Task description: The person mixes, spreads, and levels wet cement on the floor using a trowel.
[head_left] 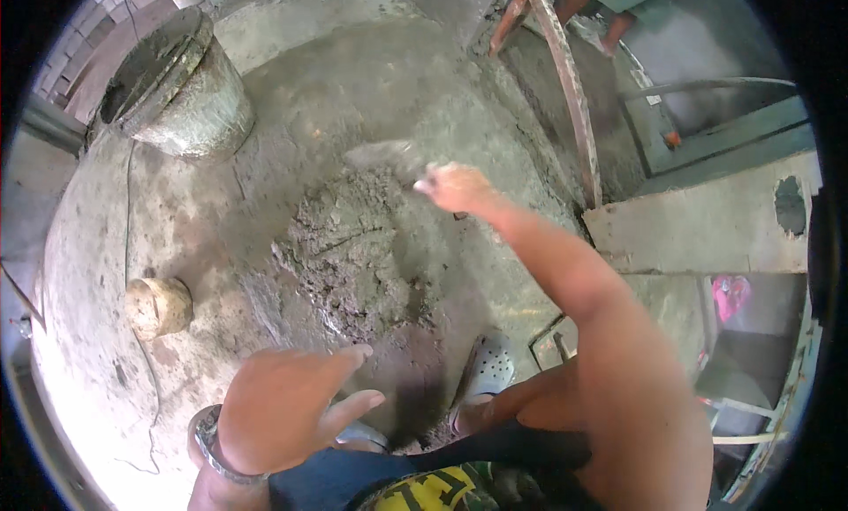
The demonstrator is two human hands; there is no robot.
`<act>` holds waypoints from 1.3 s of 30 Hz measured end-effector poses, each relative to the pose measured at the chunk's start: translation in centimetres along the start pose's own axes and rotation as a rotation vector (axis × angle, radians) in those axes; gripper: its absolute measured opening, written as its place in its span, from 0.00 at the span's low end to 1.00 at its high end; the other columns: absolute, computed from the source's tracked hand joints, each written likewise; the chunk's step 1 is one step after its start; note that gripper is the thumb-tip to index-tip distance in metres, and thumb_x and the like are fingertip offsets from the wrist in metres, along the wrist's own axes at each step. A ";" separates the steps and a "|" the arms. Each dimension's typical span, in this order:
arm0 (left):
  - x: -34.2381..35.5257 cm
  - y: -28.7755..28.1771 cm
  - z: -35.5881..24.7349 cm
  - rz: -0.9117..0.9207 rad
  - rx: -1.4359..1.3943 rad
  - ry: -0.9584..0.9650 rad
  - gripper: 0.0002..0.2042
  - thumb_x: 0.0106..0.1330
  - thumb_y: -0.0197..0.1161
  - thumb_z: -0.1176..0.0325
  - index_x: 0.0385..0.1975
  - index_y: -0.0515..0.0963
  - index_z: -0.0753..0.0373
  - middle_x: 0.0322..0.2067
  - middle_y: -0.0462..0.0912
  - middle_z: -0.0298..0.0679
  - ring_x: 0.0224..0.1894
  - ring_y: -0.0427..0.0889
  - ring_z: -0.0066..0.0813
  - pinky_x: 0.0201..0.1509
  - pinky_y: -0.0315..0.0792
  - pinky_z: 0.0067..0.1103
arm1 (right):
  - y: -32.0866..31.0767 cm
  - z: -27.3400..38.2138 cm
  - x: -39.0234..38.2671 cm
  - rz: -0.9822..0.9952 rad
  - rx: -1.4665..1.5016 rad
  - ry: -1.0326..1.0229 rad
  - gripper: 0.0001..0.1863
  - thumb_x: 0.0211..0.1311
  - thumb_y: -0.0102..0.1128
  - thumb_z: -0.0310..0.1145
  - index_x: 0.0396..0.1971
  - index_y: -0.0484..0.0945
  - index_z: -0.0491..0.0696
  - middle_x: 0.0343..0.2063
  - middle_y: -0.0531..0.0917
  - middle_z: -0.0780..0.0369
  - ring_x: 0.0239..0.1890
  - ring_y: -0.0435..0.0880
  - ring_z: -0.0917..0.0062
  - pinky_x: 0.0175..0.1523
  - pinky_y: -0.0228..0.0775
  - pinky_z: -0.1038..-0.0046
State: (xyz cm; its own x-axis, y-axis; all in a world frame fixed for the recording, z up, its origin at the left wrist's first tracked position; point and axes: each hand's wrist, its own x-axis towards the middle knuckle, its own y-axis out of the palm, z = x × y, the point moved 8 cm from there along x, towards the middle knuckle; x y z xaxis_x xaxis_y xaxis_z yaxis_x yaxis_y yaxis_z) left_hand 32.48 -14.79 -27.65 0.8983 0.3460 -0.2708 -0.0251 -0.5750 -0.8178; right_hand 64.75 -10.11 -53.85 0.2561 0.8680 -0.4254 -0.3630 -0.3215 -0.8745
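A heap of wet grey mortar [349, 246] lies on the concrete floor in front of me. At its far edge my right hand [461, 189] is closed around the handle of a trowel [387, 156], whose blade is smeared by motion and reaches left over the top of the heap. My left hand [287, 405] hangs nearer to me, just short of the heap, with thumb and fingers apart and nothing in it. A bracelet circles the left wrist.
A large mortar-stained bucket [208, 113] stands at the far left, a small tub [157, 308] nearer. A thin cord [128, 219] runs along the left floor. At right are a wooden post [570, 96] and a board [707, 219]. Another person's legs [614, 25] show at the far right.
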 end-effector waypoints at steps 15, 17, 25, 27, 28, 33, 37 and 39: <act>-0.1 -0.9 -2.3 -0.053 -0.030 0.088 0.21 0.60 0.73 0.50 0.46 0.85 0.58 0.28 0.84 0.41 0.30 0.83 0.45 0.34 0.73 0.35 | 8.7 -23.6 -11.0 -0.132 0.465 0.525 0.44 0.68 0.53 0.71 0.40 0.84 0.34 0.33 0.87 0.45 0.38 0.89 0.54 0.43 0.79 0.55; -0.1 -0.8 -2.6 -0.052 -0.016 0.087 0.21 0.60 0.73 0.50 0.46 0.85 0.58 0.27 0.84 0.41 0.30 0.83 0.44 0.34 0.73 0.35 | 9.6 -17.0 -10.6 -0.109 0.375 0.367 0.45 0.69 0.49 0.71 0.47 0.83 0.35 0.43 0.86 0.42 0.51 0.86 0.50 0.54 0.77 0.53; -0.3 -0.8 -3.8 -0.084 0.058 0.149 0.21 0.58 0.75 0.53 0.47 0.85 0.58 0.24 0.81 0.35 0.25 0.80 0.37 0.31 0.70 0.31 | 4.7 -10.9 -6.6 0.040 0.130 0.174 0.43 0.73 0.42 0.70 0.56 0.80 0.40 0.54 0.83 0.42 0.61 0.80 0.49 0.65 0.71 0.53; -0.9 -1.2 -3.9 -0.133 0.010 0.085 0.22 0.53 0.76 0.57 0.48 0.86 0.57 0.27 0.84 0.42 0.27 0.82 0.42 0.33 0.73 0.34 | 3.0 -18.3 -6.8 -0.124 0.132 0.426 0.41 0.73 0.43 0.69 0.57 0.80 0.43 0.54 0.83 0.43 0.61 0.80 0.48 0.65 0.71 0.53; -1.0 -0.9 -3.7 -0.132 0.006 0.088 0.22 0.53 0.76 0.57 0.48 0.86 0.57 0.27 0.84 0.42 0.27 0.82 0.42 0.33 0.73 0.34 | 2.3 -22.6 -8.4 -0.184 0.133 0.564 0.40 0.73 0.43 0.68 0.58 0.80 0.44 0.55 0.82 0.43 0.62 0.79 0.48 0.65 0.71 0.53; -1.7 -1.3 -3.9 -0.271 0.132 0.238 0.24 0.49 0.78 0.57 0.46 0.86 0.62 0.30 0.86 0.40 0.28 0.83 0.43 0.35 0.75 0.34 | 4.2 -39.0 -18.3 -0.214 0.044 0.751 0.39 0.74 0.46 0.66 0.59 0.79 0.42 0.48 0.86 0.42 0.53 0.85 0.50 0.57 0.76 0.53; -1.8 -1.2 -5.0 -0.285 0.267 0.429 0.23 0.50 0.78 0.57 0.43 0.87 0.63 0.30 0.86 0.40 0.28 0.82 0.42 0.34 0.74 0.33 | 11.5 -29.9 -19.5 -0.030 0.436 0.881 0.48 0.68 0.49 0.74 0.52 0.81 0.35 0.37 0.87 0.43 0.29 0.90 0.59 0.34 0.81 0.55; -0.6 -1.3 -4.3 -0.314 0.096 0.314 0.22 0.50 0.78 0.56 0.43 0.87 0.62 0.28 0.85 0.40 0.27 0.82 0.41 0.32 0.72 0.33 | 10.9 -29.0 -20.8 -0.282 0.220 0.713 0.42 0.72 0.49 0.66 0.43 0.82 0.33 0.33 0.87 0.42 0.34 0.89 0.52 0.36 0.81 0.54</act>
State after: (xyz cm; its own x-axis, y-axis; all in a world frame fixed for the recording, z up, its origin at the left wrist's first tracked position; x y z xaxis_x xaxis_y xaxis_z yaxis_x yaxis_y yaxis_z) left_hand 33.90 -17.47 -24.25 0.9580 0.2426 0.1530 0.2428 -0.4019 -0.8829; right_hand 81.47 -42.60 -61.28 0.8490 0.4305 -0.3064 -0.3487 0.0208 -0.9370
